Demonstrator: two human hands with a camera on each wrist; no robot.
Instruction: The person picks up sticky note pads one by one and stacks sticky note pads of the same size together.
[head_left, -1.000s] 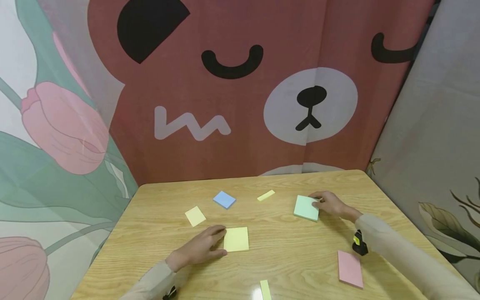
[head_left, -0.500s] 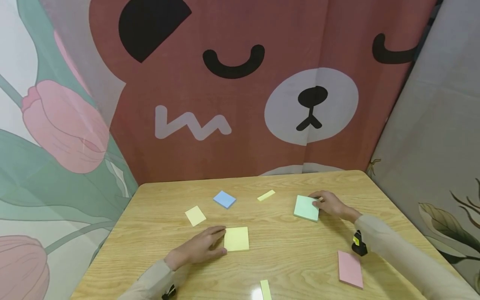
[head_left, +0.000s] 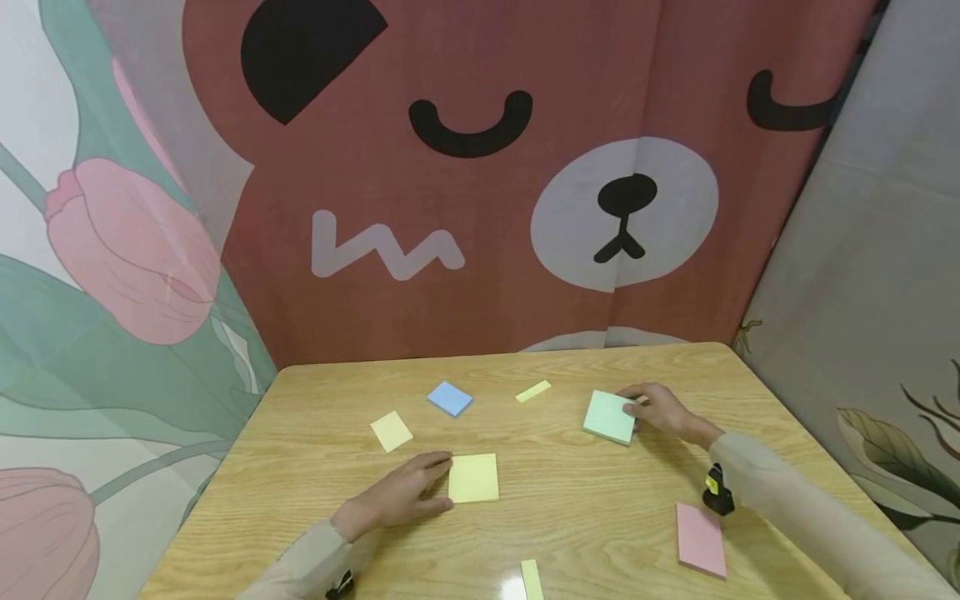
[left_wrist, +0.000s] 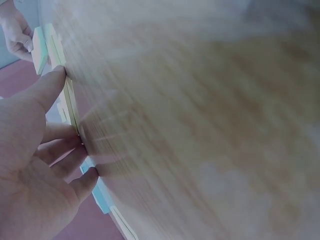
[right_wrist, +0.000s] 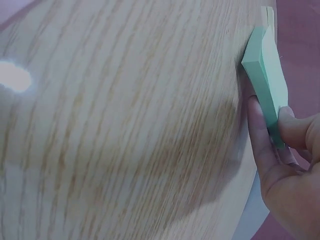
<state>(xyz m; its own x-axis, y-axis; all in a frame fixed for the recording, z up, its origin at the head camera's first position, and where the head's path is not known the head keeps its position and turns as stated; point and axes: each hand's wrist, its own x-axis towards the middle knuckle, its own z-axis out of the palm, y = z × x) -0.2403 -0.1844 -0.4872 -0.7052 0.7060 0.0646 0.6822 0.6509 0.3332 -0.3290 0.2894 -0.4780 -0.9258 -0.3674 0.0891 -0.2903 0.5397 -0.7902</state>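
On the wood-grain tabletop (head_left: 592, 504) lie a square yellow pad (head_left: 474, 477), a smaller yellow note (head_left: 392, 431), a blue pad (head_left: 450, 399) and a yellow strip (head_left: 533, 391) towards the back, and a pink pad (head_left: 701, 539) and second strip (head_left: 531, 579) nearer the front.

At the right of the frame, the right hand (right_wrist: 292, 182) pinches a green pad (right_wrist: 274, 75) by the bench (right_wrist: 120, 110); a pink shape (right_wrist: 11, 7), perhaps paper, sits upper left.

1. Tabletop (head_left: 555, 500): light wood grain, rounded far corners; lower centre of frame.
2. Rear backdrop (head_left: 495, 200): reddish-brown, creased, bear-face print; upper centre.
3. Left hanging (head_left: 135, 250): pink tulips, green leaves; left edge.
4. Right hanging (head_left: 862, 292): grey, leaf print at lower right.
5. Light reflection (head_left: 513, 588): bottom centre.
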